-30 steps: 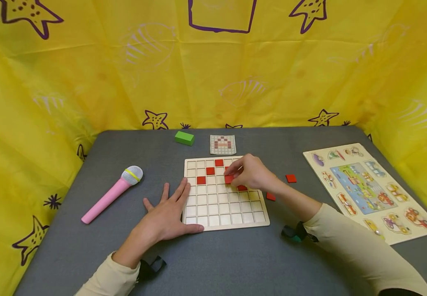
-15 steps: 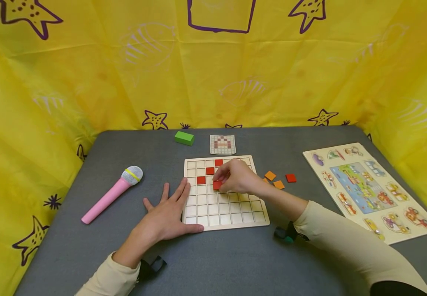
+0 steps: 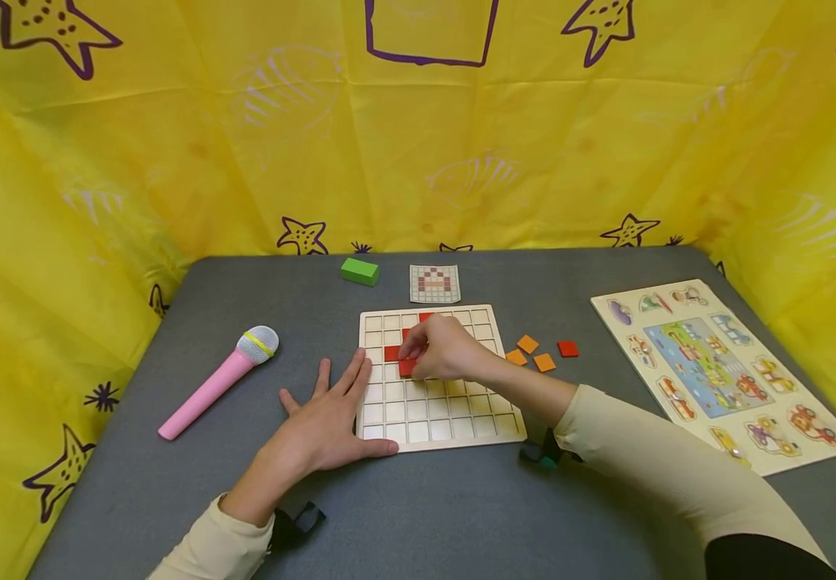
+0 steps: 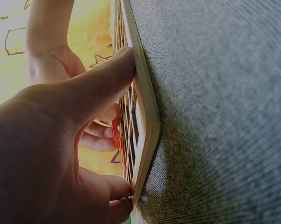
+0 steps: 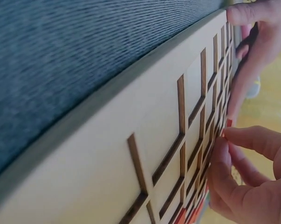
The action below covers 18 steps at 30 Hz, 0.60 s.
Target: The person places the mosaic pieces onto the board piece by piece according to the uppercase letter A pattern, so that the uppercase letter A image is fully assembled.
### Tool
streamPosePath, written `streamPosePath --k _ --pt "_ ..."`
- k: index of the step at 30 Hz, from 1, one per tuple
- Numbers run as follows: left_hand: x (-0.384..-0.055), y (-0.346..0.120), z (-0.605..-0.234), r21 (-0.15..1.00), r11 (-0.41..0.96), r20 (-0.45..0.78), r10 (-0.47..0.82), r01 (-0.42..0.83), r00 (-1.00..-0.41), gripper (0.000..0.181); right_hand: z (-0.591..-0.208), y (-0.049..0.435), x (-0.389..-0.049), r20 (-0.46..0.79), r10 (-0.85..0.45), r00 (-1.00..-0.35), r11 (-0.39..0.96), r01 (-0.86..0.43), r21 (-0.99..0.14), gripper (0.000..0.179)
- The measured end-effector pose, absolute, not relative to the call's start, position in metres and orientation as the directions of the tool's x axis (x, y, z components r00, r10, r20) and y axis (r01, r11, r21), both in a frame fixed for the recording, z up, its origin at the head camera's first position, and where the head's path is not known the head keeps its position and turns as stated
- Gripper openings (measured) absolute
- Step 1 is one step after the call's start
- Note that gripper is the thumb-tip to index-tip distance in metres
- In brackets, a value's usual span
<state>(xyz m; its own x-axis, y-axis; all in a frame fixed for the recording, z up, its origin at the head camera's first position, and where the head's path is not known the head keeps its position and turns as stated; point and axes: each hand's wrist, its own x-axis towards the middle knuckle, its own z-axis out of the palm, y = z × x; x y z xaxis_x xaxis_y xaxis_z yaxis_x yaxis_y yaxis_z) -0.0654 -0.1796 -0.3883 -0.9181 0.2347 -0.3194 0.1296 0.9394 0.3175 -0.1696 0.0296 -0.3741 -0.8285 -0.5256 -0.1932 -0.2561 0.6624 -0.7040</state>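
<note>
1. Currently, the right hand (image 3: 438,345) pinches a red tile (image 3: 407,368) at the left half of the grid board (image 3: 438,412), just beside another red tile (image 3: 391,354).
2. The left hand (image 3: 327,427) lies spread against the board's left edge.
3. Caution: off-centre release may leave the pinched tile tilted on a rib.
4. Caution: curled fingers may nudge neighbouring tiles; easing left-hand pressure could let the board slide.
5. Markings: no brand, label or writing is legible.

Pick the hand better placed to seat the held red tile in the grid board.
Probably the right hand: it pinches the red tile at the grid board, while the left hand pinches no tile and rests spread against the board's left edge.
</note>
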Motion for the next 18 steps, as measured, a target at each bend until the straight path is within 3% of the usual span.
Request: streamPosePath --k 18 --pt "-0.065 -0.179 -0.388 0.319 0.939 -0.311 0.232 0.129 -0.922 0.127 -0.371 0.015 -0.171 -0.181 -0.562 -0.807 0.678 -0.324 -0.660 0.027"
